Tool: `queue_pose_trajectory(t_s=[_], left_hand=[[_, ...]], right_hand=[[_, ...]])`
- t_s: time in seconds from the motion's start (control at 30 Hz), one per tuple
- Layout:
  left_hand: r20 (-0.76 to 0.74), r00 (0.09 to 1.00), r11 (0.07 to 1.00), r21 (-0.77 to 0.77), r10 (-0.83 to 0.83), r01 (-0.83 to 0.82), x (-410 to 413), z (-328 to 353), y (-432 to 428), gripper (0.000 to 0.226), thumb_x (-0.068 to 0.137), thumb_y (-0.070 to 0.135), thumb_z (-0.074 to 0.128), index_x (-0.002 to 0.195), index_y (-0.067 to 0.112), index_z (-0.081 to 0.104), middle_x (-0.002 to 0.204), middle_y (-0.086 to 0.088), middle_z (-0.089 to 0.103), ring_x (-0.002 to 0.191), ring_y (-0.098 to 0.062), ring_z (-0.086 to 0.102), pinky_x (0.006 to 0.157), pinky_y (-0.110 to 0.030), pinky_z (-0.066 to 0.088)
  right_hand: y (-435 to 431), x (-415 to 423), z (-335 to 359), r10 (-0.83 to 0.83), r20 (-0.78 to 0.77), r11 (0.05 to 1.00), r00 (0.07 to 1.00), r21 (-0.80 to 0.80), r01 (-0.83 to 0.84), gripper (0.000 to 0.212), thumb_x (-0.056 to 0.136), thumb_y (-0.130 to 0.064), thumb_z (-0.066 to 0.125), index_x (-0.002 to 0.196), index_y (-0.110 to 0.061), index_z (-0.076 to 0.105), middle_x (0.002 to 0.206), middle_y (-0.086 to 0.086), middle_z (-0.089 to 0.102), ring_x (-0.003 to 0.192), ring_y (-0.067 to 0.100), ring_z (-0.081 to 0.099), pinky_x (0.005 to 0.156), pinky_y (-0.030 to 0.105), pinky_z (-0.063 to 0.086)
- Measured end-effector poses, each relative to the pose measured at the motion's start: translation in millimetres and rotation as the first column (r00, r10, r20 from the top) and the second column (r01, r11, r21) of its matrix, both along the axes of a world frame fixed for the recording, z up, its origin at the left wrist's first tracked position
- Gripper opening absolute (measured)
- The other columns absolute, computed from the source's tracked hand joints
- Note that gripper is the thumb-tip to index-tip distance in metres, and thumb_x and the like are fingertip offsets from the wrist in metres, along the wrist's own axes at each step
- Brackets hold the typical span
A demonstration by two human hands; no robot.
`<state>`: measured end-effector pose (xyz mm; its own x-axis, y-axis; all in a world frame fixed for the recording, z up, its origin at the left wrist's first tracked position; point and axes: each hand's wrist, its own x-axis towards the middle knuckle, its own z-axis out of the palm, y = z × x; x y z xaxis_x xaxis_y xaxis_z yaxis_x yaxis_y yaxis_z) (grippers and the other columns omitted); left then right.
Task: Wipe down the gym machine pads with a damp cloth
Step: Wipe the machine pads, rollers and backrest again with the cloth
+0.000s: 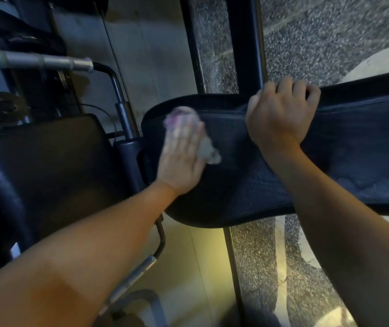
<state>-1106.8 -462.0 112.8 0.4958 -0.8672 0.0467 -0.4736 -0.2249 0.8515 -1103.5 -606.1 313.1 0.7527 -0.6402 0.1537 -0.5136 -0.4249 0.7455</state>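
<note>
dark pad (271, 175), crumpled pale cloth (209, 153) on it

Speckled floor (330, 31), chrome bar (47, 61)

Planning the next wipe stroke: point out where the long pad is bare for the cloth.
Bare: the long pad between the cloth and the right hand, and all of it right of that forearm. Crowded: its left end, under the left hand.
</note>
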Motion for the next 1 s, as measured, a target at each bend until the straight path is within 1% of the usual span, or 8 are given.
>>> queue_pose_trajectory(t_s=[0.1,0.17,0.27,0.4,0.47,0.6,0.83,1.0], left_hand=[[-0.452,0.854,0.963,0.189,0.258,-0.191,12,-34,17,0.071,0.106,0.048,0.027,0.162,0.021,-0.008,0.171,-0.008,-0.009,0.157,-0.024,-0.010,0.128,-0.051,0.003],[-0.723,0.505,0.881,0.362,0.471,-0.304,27,-29,3,0.070,0.106,0.056,0.021,0.163,0.025,-0.003,0.172,-0.001,-0.004,0.158,-0.022,0.001,0.126,-0.044,0.006],[-0.766,0.063,0.743,0.595,0.639,-0.307,59,-45,-27,0.070,0.099,0.058,0.024,0.159,0.021,0.027,0.162,-0.010,0.034,0.144,-0.032,0.037,0.120,-0.045,0.027],[-0.857,-0.217,0.848,0.505,0.468,-0.164,97,-73,-38,0.070,0.086,0.078,0.047,0.126,0.024,0.065,0.121,-0.013,0.072,0.105,-0.033,0.071,0.091,-0.049,0.058],[-0.880,-0.228,0.867,0.460,0.416,-0.193,89,-79,-36,0.070,0.087,0.077,0.051,0.126,0.022,0.067,0.114,-0.012,0.075,0.102,-0.032,0.072,0.092,-0.048,0.058],[-0.825,-0.320,0.807,0.544,0.465,-0.231,18,-103,-8,0.099,0.066,0.090,0.049,0.149,0.036,0.046,0.143,-0.005,0.059,0.125,-0.029,0.059,0.112,-0.055,0.041],[-0.790,-0.286,0.767,0.604,0.542,-0.216,-31,-29,29,0.061,0.098,0.057,0.045,0.152,0.033,0.027,0.142,-0.009,0.047,0.124,-0.032,0.051,0.113,-0.057,0.038],[-0.769,0.352,0.840,0.431,0.533,-0.331,8,1,-10,0.075,0.097,0.066,0.030,0.161,0.040,0.003,0.171,-0.003,0.002,0.156,-0.030,0.003,0.126,-0.054,0.004]], right_hand=[[-1,-1,-2,0.005,0.021,1.000,1.000,-0.015,-0.005,0.042,0.100,-0.032,0.032,0.092,-0.006,0.063,0.095,0.016,0.060,0.096,0.037,0.055,0.103,0.051,0.038],[1,0,-4,0.010,0.024,1.000,1.000,-0.021,-0.009,0.042,0.100,-0.032,0.032,0.091,-0.006,0.063,0.094,0.016,0.060,0.096,0.037,0.055,0.102,0.052,0.039],[2,1,-5,0.021,0.019,0.999,1.000,-0.029,-0.020,0.042,0.100,-0.033,0.033,0.092,-0.006,0.063,0.095,0.016,0.060,0.097,0.037,0.056,0.103,0.052,0.039],[0,1,-9,0.056,0.032,0.997,0.998,-0.054,-0.054,0.048,0.103,-0.037,0.032,0.092,-0.005,0.066,0.095,0.016,0.061,0.098,0.038,0.057,0.103,0.052,0.040],[0,0,-11,0.065,0.047,0.995,0.997,-0.074,-0.062,0.050,0.104,-0.038,0.032,0.091,-0.006,0.067,0.094,0.016,0.062,0.095,0.037,0.057,0.101,0.052,0.041],[1,3,-14,0.060,0.051,0.995,0.997,-0.077,-0.056,0.049,0.104,-0.037,0.032,0.090,-0.006,0.068,0.094,0.017,0.062,0.094,0.038,0.058,0.102,0.052,0.042],[6,7,-11,0.027,0.071,0.999,0.997,-0.042,-0.024,0.050,0.103,-0.035,0.032,0.091,-0.003,0.068,0.096,0.018,0.060,0.096,0.039,0.056,0.103,0.053,0.039],[5,6,-12,0.029,0.093,0.999,0.995,-0.028,-0.027,0.051,0.103,-0.035,0.031,0.092,-0.003,0.069,0.096,0.018,0.060,0.096,0.039,0.055,0.101,0.052,0.039]])
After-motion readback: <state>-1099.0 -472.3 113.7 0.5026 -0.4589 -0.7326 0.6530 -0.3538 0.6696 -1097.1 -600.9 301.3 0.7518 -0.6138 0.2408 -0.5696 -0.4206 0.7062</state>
